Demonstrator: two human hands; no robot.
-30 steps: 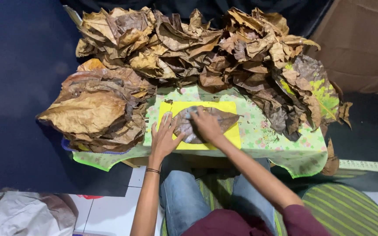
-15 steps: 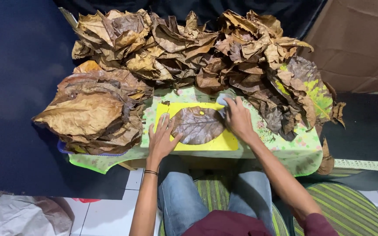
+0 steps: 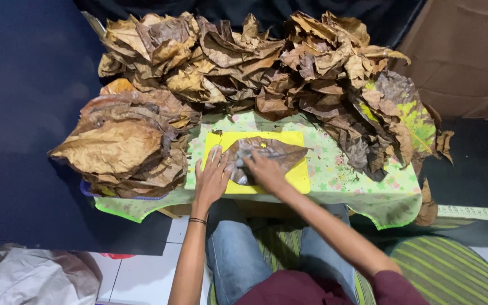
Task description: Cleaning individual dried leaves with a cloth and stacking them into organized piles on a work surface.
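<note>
Pressing a brown leaf (image 3: 272,151) flat, both hands spread, left hand (image 3: 212,178), right hand (image 3: 264,169), yellow board (image 3: 300,175) edges bare

A stack of flattened dry leaves (image 3: 121,148) lies at left; a crumpled leaf heap (image 3: 266,62) spans the top; a striped cushion (image 3: 453,271) sits lower right.

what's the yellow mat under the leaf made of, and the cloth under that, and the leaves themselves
Yellow mat: probably foam or thin plastic sheet; flat, matte, evenly coloured, clean straight edges. Cloth: looks like a plastic-coated table cover; light green with small printed flowers, draping limply over the edge. Leaf under both hands: real dried leaf, brown, veined and wrinkled, like the curled, crumpled piles behind it.
</note>
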